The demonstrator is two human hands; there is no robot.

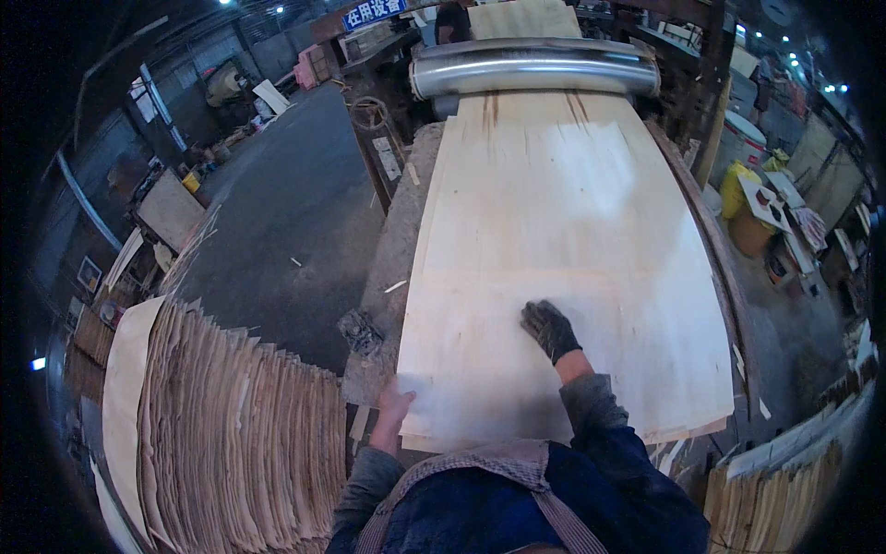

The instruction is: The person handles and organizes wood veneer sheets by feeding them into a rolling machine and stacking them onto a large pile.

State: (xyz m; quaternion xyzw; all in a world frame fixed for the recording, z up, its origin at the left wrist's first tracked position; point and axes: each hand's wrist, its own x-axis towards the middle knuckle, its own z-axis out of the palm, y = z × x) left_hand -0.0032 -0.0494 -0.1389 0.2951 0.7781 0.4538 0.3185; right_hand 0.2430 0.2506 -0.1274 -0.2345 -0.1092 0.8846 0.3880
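Note:
A wide, pale wood veneer sheet (pixel 554 240) lies on a bench in front of me, on top of other sheets whose edges show at the sides and near end. Its far end reaches a shiny metal roller (pixel 535 69). My bare left hand (pixel 395 406) is closed at the sheet's near left edge, seeming to pinch it; the fingertips are partly hidden. In a dark glove, my right hand (pixel 551 331) lies flat on the near half of the sheet, fingers stretched forward and holding nothing.
At my left stands a tall stack of veneer sheets (pixel 240 425). A dark, dirty lump (pixel 360 331) rests on the bench's left ledge. More stacked veneer (pixel 784 489) is at the lower right. Beyond the bench's right side are a yellow bag (pixel 736 189) and a white bucket (pixel 741 138).

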